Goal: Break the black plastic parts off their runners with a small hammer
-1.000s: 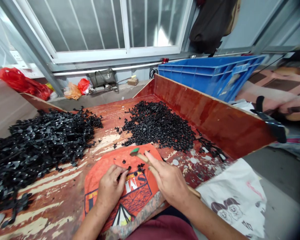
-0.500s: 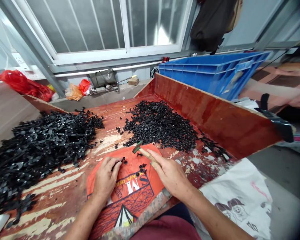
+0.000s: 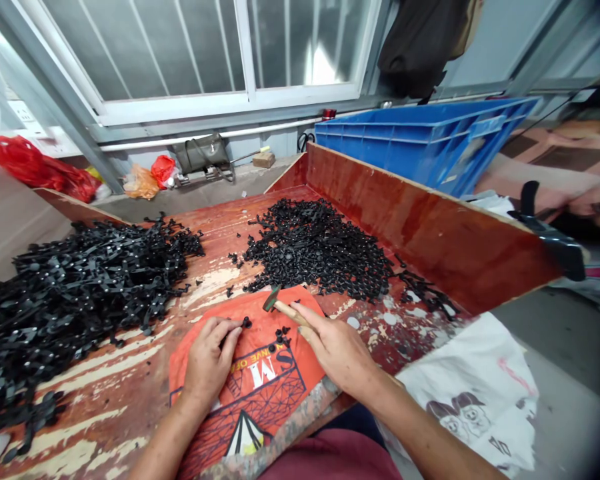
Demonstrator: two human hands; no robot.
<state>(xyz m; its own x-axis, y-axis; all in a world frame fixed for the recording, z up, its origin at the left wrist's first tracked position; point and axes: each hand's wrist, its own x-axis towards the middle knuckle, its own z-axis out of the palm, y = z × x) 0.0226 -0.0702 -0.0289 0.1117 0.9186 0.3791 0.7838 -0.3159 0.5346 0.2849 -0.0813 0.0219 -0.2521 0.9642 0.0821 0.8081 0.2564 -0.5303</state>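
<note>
My right hand (image 3: 341, 347) is wrapped round the wooden handle of a small hammer (image 3: 291, 312), whose greenish head points up and to the left over an orange printed cloth (image 3: 280, 390). On the cloth's left side my left hand (image 3: 214, 353) has thumb and forefinger pinched together, with a dark bit of a small black part showing between them. Right at those fingertips sits a small black plastic piece (image 3: 247, 323). Several more loose black pieces (image 3: 280, 335) lie on the cloth between my hands.
A heap of black strap-like parts (image 3: 95, 273) covers the left of the red worn table (image 3: 97, 393). Another heap of small black pieces (image 3: 325, 250) lies beyond the cloth. A wooden side board (image 3: 420, 220) borders the right, with a blue crate (image 3: 395, 143) behind it.
My left hand has moved slightly left and away from me, to a black piece farther up the cloth. The hammer's head has turned and shifted a little; my right hand keeps its grip.
</note>
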